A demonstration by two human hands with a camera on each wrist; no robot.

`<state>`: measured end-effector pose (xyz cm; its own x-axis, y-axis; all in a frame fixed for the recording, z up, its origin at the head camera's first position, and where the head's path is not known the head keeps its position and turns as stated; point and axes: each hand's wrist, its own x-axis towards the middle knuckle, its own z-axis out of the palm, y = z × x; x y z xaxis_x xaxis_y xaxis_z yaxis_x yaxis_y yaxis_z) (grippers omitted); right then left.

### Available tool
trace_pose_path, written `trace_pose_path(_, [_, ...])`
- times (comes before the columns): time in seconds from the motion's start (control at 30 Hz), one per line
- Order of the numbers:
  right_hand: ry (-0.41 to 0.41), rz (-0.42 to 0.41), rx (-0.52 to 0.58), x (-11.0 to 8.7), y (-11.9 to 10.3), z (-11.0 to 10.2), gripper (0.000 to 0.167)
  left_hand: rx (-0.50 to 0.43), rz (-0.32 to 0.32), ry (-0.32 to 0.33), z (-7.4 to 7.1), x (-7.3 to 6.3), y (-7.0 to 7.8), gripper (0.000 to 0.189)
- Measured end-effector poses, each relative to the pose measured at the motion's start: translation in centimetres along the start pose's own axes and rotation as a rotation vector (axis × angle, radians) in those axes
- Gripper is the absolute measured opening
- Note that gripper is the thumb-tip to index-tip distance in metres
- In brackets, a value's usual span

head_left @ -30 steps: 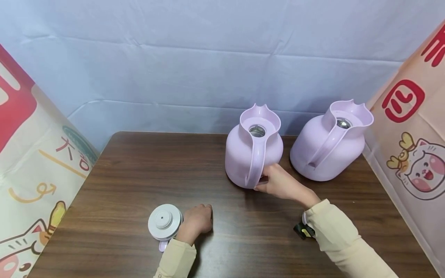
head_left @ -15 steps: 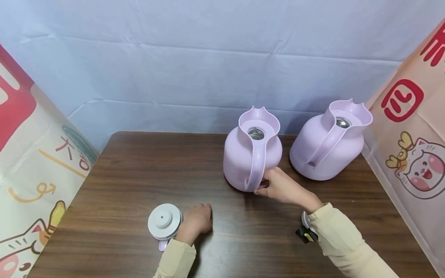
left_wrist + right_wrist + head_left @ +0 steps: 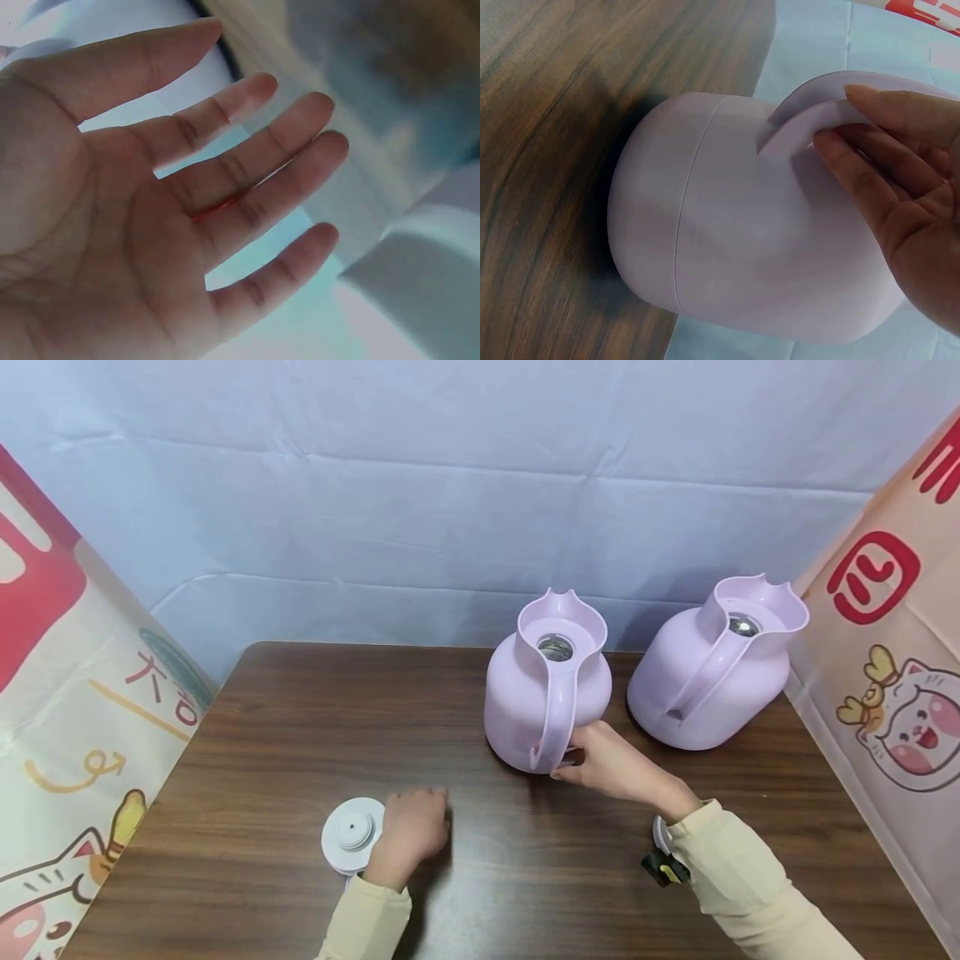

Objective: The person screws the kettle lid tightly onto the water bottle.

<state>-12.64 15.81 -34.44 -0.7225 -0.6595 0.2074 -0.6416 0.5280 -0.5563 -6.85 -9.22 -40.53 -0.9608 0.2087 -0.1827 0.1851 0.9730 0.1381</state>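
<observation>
My right hand [image 3: 603,760] grips the lower part of the handle [image 3: 557,714] of a lilac thermos jug [image 3: 513,702]. Its mouth is uncovered and shows a shiny lining. From the right wrist view, the thumb and fingers curl round the handle, beside the jug's smooth body [image 3: 742,217]. A round white lid [image 3: 347,843] lies on the table at front left. Close against its right side is my left hand [image 3: 412,827], hiding part of the lid. In the left wrist view the left hand [image 3: 150,202] has its palm bare and fingers extended.
A second lilac thermos jug [image 3: 705,685], also without a lid, stands tilted-looking at the back right. The brown wooden table [image 3: 337,718] backs onto a pale blue cloth [image 3: 375,527]. Printed cartoon sheets [image 3: 892,677] flank both sides.
The left hand has shifted slightly left, covering more of the lid and its lilac tab. The gripped jug has come slightly nearer the person, with the right hand still on its handle.
</observation>
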Motion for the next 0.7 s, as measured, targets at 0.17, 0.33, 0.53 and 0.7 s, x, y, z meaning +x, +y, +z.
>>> trace_pose_path(0.17, [0.0,-0.005,-0.021,0.0,0.1,-0.1,0.027,0.0,-0.046,0.049,-1.2,-0.6,-0.6,0.031])
trace_pose_path(0.33, [0.002,-0.002,-0.036,0.0,0.1,-0.1,0.026,-0.023,-0.107,0.042,-2.1,-1.1,-1.9,0.038])
trace_pose_path(0.53, [-0.002,0.009,-0.027,-0.1,0.1,0.0,0.025,-0.064,-0.175,-0.05,-2.8,-1.6,-3.8,0.055])
trace_pose_path(0.7, [-0.002,0.006,-0.013,0.0,0.2,0.0,0.025,-0.113,-0.199,-0.097,-3.2,-2.1,-5.1,0.065])
